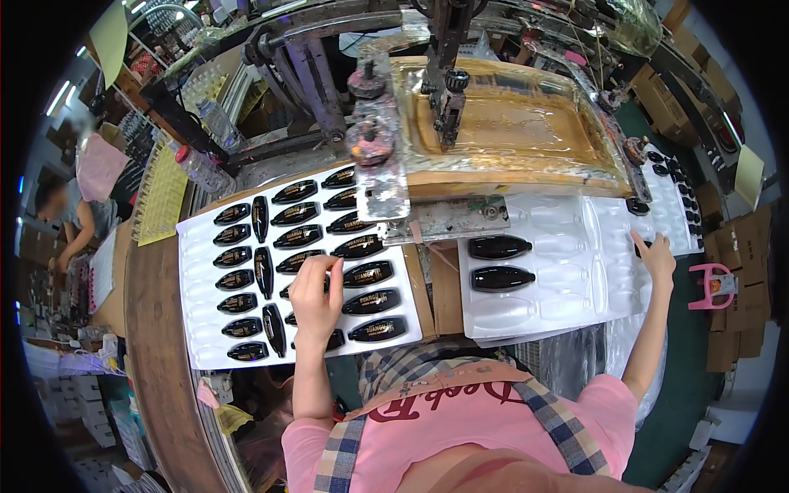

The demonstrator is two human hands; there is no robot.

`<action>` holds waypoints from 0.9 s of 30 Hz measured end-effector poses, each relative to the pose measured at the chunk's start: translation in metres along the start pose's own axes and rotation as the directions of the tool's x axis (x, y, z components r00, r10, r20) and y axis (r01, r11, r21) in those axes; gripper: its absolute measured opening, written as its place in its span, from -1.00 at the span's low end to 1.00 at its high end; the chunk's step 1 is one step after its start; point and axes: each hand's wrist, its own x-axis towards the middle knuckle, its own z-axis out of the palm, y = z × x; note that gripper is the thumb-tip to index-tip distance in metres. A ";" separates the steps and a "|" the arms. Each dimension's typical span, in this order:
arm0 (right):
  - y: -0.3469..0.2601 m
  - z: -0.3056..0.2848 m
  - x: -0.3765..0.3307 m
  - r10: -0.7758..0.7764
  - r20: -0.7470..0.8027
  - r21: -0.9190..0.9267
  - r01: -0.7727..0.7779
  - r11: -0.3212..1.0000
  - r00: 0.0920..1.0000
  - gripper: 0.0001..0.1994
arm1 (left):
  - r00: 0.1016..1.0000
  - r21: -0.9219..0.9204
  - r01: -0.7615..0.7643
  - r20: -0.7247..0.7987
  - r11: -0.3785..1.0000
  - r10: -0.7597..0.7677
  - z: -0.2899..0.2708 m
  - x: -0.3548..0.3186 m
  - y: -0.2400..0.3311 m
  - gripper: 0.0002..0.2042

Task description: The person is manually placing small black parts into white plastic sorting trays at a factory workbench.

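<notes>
A white moulded tray (197, 329) on the left holds rows of glossy black bottle-shaped pieces (375, 302) with gold print. Over its middle rows is my left hand (315, 283), fingers drawn together; whatever they hold is hidden, and black shows beneath the hand. To the right, a second white tray (534, 329) carries two plain black bottle-shaped pieces (501, 278) at its left side, among bare hollows. At that tray's right edge my right hand (657, 256) is closed around a small dark piece, mostly covered by the fingers.
A paint-stained printing machine with an amber-coated screen frame (526, 177) stands just beyond the trays. Its metal plate (448, 222) reaches between them. Far right, another sheet bears small black pieces (686, 201). A pink stool (712, 286) stands there; a red-capped bottle (197, 171) is back left.
</notes>
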 end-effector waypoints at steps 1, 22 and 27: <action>0.013 0.010 0.009 0.001 0.061 0.012 -0.001 1.000 0.998 -0.19 | 1.000 -0.005 -0.020 -0.011 1.000 0.020 0.000 0.005 0.001 -0.95; -0.170 -0.054 -0.069 -0.640 -0.366 0.833 0.545 0.098 0.675 -0.47 | 0.971 0.059 -0.232 0.069 0.971 0.228 0.096 0.137 -0.028 -0.78; -0.240 -0.075 -0.091 -0.728 -0.337 0.842 0.537 0.051 0.597 -0.51 | 0.982 -0.620 0.190 0.128 0.761 -0.140 0.083 0.164 -0.032 -0.79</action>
